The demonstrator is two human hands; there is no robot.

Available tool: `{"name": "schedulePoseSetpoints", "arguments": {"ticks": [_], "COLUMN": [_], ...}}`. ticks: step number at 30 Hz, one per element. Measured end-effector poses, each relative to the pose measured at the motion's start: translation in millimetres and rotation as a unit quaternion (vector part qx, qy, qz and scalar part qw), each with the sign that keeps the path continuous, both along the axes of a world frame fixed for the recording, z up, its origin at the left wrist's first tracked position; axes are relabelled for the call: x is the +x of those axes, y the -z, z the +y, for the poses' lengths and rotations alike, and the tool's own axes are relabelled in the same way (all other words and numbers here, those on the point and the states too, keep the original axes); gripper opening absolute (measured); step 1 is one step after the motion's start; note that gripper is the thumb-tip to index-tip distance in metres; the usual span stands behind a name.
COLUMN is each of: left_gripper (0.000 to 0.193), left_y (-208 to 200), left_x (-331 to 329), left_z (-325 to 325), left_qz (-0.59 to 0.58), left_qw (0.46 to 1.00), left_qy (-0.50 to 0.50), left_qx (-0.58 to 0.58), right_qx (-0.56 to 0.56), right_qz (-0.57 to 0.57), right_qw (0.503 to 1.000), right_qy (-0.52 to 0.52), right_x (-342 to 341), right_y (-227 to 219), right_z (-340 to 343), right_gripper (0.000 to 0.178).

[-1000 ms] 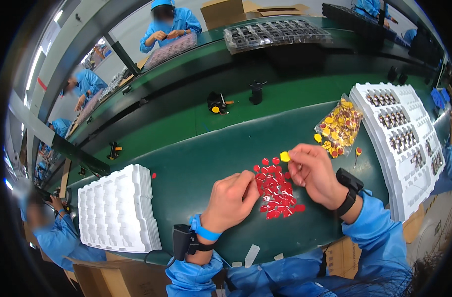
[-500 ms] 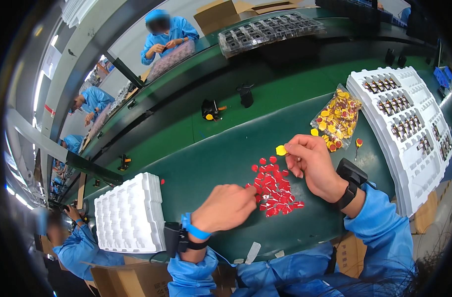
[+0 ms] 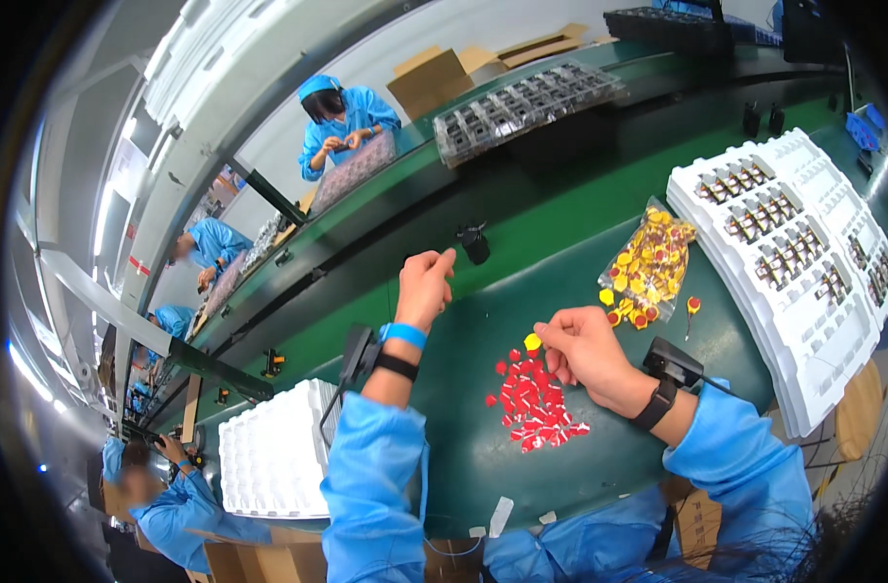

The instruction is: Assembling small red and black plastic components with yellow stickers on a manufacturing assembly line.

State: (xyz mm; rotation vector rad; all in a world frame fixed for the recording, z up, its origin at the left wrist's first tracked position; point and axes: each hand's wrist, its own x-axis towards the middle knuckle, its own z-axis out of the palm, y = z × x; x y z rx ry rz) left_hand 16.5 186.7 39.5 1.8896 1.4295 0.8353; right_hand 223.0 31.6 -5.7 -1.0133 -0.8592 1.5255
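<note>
My right hand (image 3: pixel 590 355) pinches a small yellow hexagonal piece (image 3: pixel 532 342) between thumb and forefinger. Just below it, a loose pile of red round pieces with white marks (image 3: pixel 546 413) lies on the green table (image 3: pixel 463 457). My left hand (image 3: pixel 424 291) is stretched out over the far edge of the table, at the green belt (image 3: pixel 531 228). Its fingers are curled, and the hand itself hides whatever may be in them. A small black device (image 3: pixel 474 243) stands on the belt, a little right of the left hand. Beyond my right hand lies a clear bag of yellow and red pieces (image 3: pixel 648 262).
Stacked white trays with metal parts (image 3: pixel 784 243) stand at the right; more white trays (image 3: pixel 274 457) are at the left. A single red-and-yellow piece with a wire (image 3: pixel 694 306) lies near the bag. Co-workers in blue sit across the belt, beside a clear tray of black parts (image 3: pixel 526 107).
My left hand has left the red pile and reached forward to the belt, where it now covers the spot of a black device with a yellow piece. The right hand still pinches its yellow piece.
</note>
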Motion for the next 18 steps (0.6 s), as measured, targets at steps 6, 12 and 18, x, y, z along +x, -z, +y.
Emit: {"name": "schedulePoseSetpoints", "arguments": {"ticks": [6,12,18], "left_gripper": [0.048,0.024,0.017], "left_y": [20.6,18.9,1.1], "left_x": [18.8,-7.2,-4.6], "left_z": [64.3,22.5,-125.4], "left_qz": [-0.019,0.057,-0.157], "left_qw": [0.994,0.984,0.974], "left_qy": [-0.086,0.168,0.119], "left_qx": [-0.068,0.033,-0.109], "right_qx": [0.004,0.037,0.103], "right_qz": [-0.023,-0.005,0.013], "right_qw": [0.999,0.999,0.994], "right_qy": [0.025,0.016,-0.034], "right_x": [1.0,11.2,11.0], "right_y": [9.0,4.0,-22.7], "right_z": [7.1,7.5,-14.1], "right_gripper": [0.022,0.016,0.011]}}
